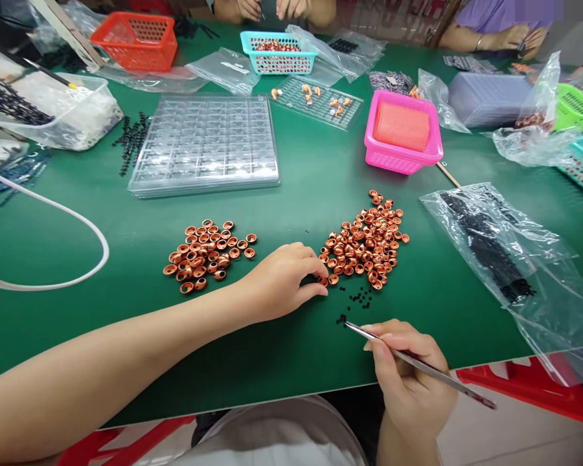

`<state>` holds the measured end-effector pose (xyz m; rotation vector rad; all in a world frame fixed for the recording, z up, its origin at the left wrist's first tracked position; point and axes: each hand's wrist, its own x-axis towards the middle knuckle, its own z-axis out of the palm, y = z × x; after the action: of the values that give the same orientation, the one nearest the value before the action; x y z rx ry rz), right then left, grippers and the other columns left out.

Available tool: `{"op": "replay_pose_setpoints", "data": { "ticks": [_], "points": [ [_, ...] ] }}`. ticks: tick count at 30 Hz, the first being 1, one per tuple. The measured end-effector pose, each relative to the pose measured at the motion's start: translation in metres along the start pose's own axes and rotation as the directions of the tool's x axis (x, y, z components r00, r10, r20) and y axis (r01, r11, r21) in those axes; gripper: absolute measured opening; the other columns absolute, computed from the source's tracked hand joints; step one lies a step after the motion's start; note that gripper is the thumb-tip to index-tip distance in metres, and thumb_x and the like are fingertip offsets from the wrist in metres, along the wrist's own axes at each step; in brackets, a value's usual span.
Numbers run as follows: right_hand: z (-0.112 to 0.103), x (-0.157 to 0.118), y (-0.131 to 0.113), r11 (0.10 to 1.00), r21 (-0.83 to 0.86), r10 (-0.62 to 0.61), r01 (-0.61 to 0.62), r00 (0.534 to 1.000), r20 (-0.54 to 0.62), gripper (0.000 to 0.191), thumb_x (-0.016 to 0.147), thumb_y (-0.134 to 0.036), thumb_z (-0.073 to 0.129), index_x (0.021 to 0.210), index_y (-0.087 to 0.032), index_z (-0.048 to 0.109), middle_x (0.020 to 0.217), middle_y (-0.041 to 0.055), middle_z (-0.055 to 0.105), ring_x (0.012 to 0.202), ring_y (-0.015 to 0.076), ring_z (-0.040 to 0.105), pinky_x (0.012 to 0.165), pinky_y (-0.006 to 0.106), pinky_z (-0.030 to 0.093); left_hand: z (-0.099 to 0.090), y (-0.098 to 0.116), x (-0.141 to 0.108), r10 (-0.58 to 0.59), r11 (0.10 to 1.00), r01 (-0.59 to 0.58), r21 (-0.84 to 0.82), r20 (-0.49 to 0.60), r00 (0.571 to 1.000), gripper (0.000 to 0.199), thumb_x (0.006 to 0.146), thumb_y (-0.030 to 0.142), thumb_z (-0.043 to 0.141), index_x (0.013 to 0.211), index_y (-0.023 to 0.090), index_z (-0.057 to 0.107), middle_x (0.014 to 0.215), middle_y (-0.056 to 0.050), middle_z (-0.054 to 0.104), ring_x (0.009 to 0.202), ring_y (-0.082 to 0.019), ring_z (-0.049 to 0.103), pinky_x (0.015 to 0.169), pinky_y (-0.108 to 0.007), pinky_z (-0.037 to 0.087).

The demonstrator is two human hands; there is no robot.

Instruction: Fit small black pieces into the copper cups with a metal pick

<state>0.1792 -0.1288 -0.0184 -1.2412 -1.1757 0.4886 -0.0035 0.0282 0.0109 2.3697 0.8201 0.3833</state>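
My left hand (284, 281) reaches across the table, thumb and forefinger apart on either side of a small copper-coloured cup (323, 281) at the edge of a large pile (364, 243) of the same cups. Whether the fingertips touch that cup is hard to make out. My right hand (412, 375) is closed around metal tweezers (432, 370), held like a pen. Their tip touches a little cluster of tiny black pieces (341, 320). More black bits (361, 298) are scattered just below the large pile. A smaller group of copper cups (199, 254) lies left of my left hand.
Clear plastic trays (208, 142) are stacked beyond the small group. A pink basket (403, 162) holds an orange-red block. At right lies a plastic bag (495, 239) with black strips; a white cable (102, 226) loops at left. Two other people's hands work across the table.
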Motion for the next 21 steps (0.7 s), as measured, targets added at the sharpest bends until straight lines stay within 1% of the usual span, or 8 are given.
{"op": "replay_pose_setpoints", "data": {
  "ticks": [3,5,6,9,10,12,16,21],
  "points": [
    [-0.001,0.001,-0.002,1.0,0.01,0.024,-0.024,0.999,-0.024,0.018,0.084,-0.006,0.065,0.091,-0.022,0.062,0.075,-0.0002,0.07,0.076,0.0189,0.072,0.067,0.035,0.058,-0.003,0.002,-0.006,0.016,1.0,-0.015,0.023,-0.061,0.998,0.009,0.087,0.024,0.071,0.092,0.018,0.068,0.088,-0.003,0.069,0.085,-0.019,0.061,0.077,-0.029,0.047],
    [-0.004,0.001,-0.005,0.999,-0.003,0.041,-0.041,0.998,-0.04,0.017,0.084,-0.007,0.065,0.091,-0.021,0.062,0.078,0.0005,0.07,0.077,0.0186,0.072,0.066,0.033,0.058,-0.005,0.01,-0.014,0.005,1.0,-0.003,0.025,-0.104,0.995,0.007,0.089,0.024,0.067,0.093,0.018,0.067,0.084,-0.002,0.069,0.079,-0.017,0.061,0.073,-0.029,0.046],
    [-0.007,0.0,-0.005,0.999,-0.023,0.045,-0.046,0.998,-0.047,0.017,0.084,-0.007,0.066,0.091,-0.021,0.062,0.08,0.001,0.07,0.078,0.0185,0.072,0.067,0.033,0.058,-0.005,0.015,-0.018,0.0,1.0,0.001,0.013,-0.105,0.994,0.007,0.089,0.023,0.065,0.094,0.019,0.067,0.083,-0.002,0.068,0.077,-0.017,0.061,0.072,-0.028,0.046],
    [-0.015,-0.001,-0.006,0.993,-0.105,0.045,-0.048,0.998,-0.032,0.018,0.083,-0.007,0.067,0.093,-0.021,0.062,0.084,0.0018,0.071,0.082,0.0185,0.072,0.069,0.033,0.059,0.002,0.032,-0.03,0.003,0.998,-0.005,-0.06,-0.029,1.0,0.008,0.09,0.02,0.06,0.096,0.018,0.066,0.083,-0.002,0.067,0.076,-0.017,0.061,0.069,-0.028,0.046],
    [-0.017,0.0,-0.005,0.991,-0.126,0.054,-0.055,0.998,-0.01,0.018,0.083,-0.007,0.067,0.093,-0.021,0.062,0.085,0.0019,0.071,0.083,0.0183,0.072,0.068,0.032,0.059,0.006,0.036,-0.032,0.008,0.996,-0.008,-0.085,-0.005,1.0,0.009,0.09,0.019,0.059,0.096,0.018,0.065,0.083,-0.002,0.067,0.076,-0.017,0.06,0.069,-0.028,0.046],
    [-0.02,0.0,-0.002,0.984,-0.162,0.079,-0.07,0.996,0.051,0.017,0.084,-0.008,0.066,0.093,-0.021,0.061,0.087,0.0023,0.071,0.084,0.0179,0.071,0.067,0.031,0.059,0.015,0.04,-0.034,0.019,0.992,-0.018,-0.128,0.006,1.0,0.01,0.09,0.017,0.057,0.097,0.017,0.065,0.083,-0.003,0.067,0.076,-0.017,0.059,0.068,-0.028,0.046],
    [-0.021,0.003,0.002,0.974,-0.217,0.093,-0.062,0.986,0.138,0.017,0.084,-0.009,0.065,0.093,-0.022,0.06,0.087,0.002,0.071,0.084,0.0173,0.071,0.067,0.031,0.06,0.028,0.034,-0.032,0.044,0.985,-0.048,-0.165,-0.032,0.999,0.011,0.094,0.017,0.054,0.1,0.016,0.064,0.084,-0.004,0.067,0.076,-0.017,0.058,0.069,-0.029,0.046],
    [-0.022,0.004,0.002,0.97,-0.242,0.074,-0.03,0.981,0.177,0.017,0.084,-0.008,0.065,0.091,-0.023,0.059,0.084,0.0009,0.07,0.08,0.0166,0.071,0.068,0.032,0.06,0.029,0.025,-0.029,0.107,0.973,-0.12,-0.196,-0.074,0.991,0.013,0.096,0.015,0.051,0.104,0.015,0.061,0.087,-0.005,0.067,0.078,-0.017,0.058,0.069,-0.028,0.047]
  ]
}}
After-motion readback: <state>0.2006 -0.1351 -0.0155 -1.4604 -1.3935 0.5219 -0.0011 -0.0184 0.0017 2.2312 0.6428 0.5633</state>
